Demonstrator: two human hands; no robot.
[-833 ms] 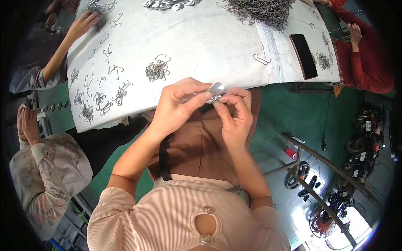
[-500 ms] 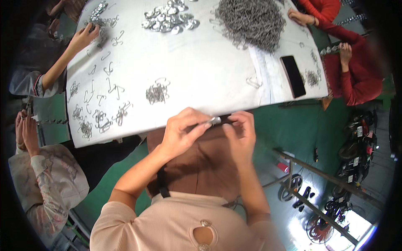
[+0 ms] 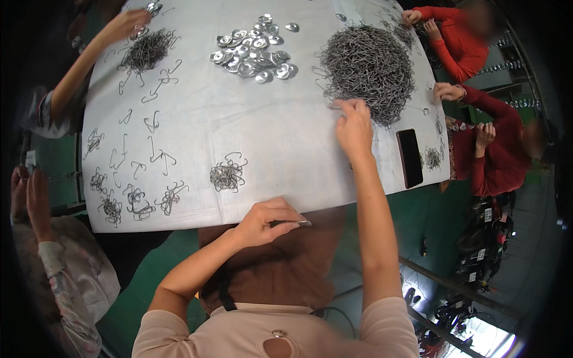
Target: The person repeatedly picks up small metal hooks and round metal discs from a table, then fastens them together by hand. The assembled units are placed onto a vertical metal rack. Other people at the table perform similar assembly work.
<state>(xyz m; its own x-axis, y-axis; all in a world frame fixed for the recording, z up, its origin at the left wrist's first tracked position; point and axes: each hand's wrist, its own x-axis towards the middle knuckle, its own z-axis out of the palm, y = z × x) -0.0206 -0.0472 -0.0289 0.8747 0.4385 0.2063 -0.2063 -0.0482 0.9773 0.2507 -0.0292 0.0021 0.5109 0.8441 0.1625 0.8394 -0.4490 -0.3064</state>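
My left hand (image 3: 267,222) is at the table's near edge, thumb and fingers pinched on a small shiny metal disc (image 3: 305,223), seen nearly edge-on. My right hand (image 3: 356,126) reaches forward over the table, its fingertips bunched at the near left edge of a large heap of grey wire hooks (image 3: 373,71). Whatever lies between those fingertips is too small to make out. Left of the heap lies a loose pile of silvery discs (image 3: 246,53), some showing a hole. A smaller clump of wire hooks (image 3: 227,174) rests ahead of my left hand.
Scattered hooks (image 3: 141,204) cover the table's left side. A black phone (image 3: 409,158) lies on the right. Co-workers' hands (image 3: 128,25) work at the left edge, and others (image 3: 447,92) at the right. A metal rail (image 3: 453,289) stands behind on my right.
My right hand has left the spot beside my left hand and gone forward to the hook heap. The left hand still grips the metal disc. The view has shifted, showing more of the far table.
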